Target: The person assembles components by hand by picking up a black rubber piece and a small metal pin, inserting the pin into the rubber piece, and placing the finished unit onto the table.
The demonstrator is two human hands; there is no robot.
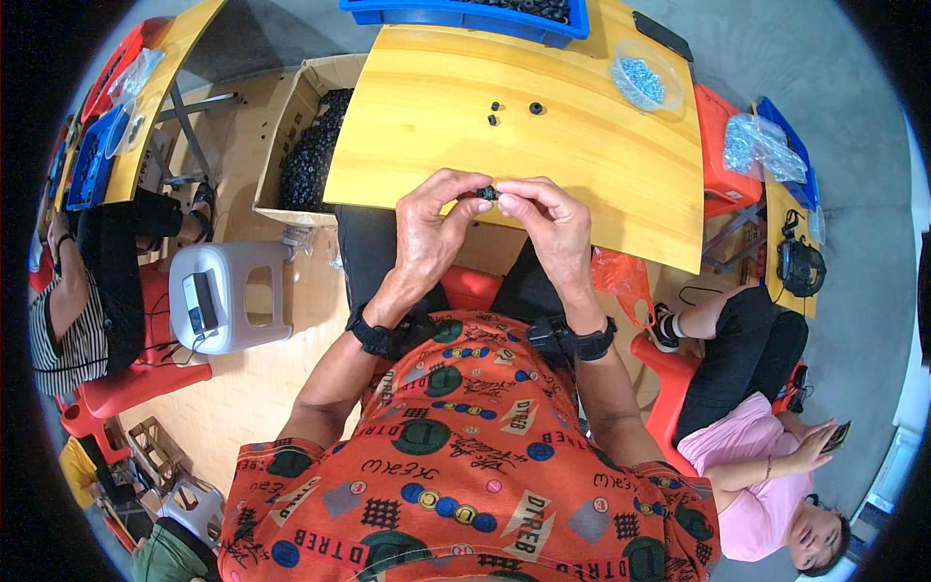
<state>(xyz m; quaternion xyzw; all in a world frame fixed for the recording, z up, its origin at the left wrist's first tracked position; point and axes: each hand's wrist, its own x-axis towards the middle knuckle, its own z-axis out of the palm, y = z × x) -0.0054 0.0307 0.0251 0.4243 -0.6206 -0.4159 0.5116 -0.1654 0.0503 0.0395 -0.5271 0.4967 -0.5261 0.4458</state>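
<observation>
Just above the near edge of the yellow wooden table (436, 126), my left hand (432, 218) and my right hand (553, 218) meet. Both pinch one small black part (488, 193) between thumbs and fingertips. It looks like a little knob or cap, and the fingers cover much of it. Farther up the table lie a round black piece (535, 109) and two smaller black pieces, the upper one (496, 106) just above the lower one (493, 120).
A clear bowl of small bluish metal parts (640, 80) stands at the far right beside a dark phone (663, 36). At the back is a blue bin (543, 29) of black parts. Left of the table sits a cardboard box (267, 184) full of black pieces. Several people sit nearby.
</observation>
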